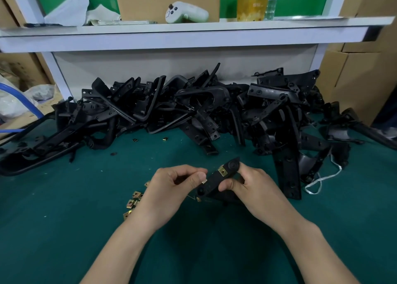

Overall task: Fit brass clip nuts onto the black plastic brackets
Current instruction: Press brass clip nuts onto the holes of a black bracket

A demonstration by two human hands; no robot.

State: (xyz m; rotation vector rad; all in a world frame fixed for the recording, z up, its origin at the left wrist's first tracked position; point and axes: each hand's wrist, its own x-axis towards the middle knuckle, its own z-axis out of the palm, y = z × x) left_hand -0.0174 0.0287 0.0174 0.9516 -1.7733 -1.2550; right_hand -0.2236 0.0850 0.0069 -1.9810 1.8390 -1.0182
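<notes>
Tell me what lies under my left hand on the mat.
Loose brass clip nuts lie on the green mat at the outer edge of the left hand, some partly hidden by it. Any further beneath the palm are covered.

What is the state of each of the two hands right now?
Left hand: closed, pinching a clip nut beside the bracket.
Right hand: closed, holding the bracket, which already carries a fitted nut.

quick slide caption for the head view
Right hand grips a black plastic bracket with one brass clip nut fitted; left hand pinches a second clip nut at its edge.
</notes>
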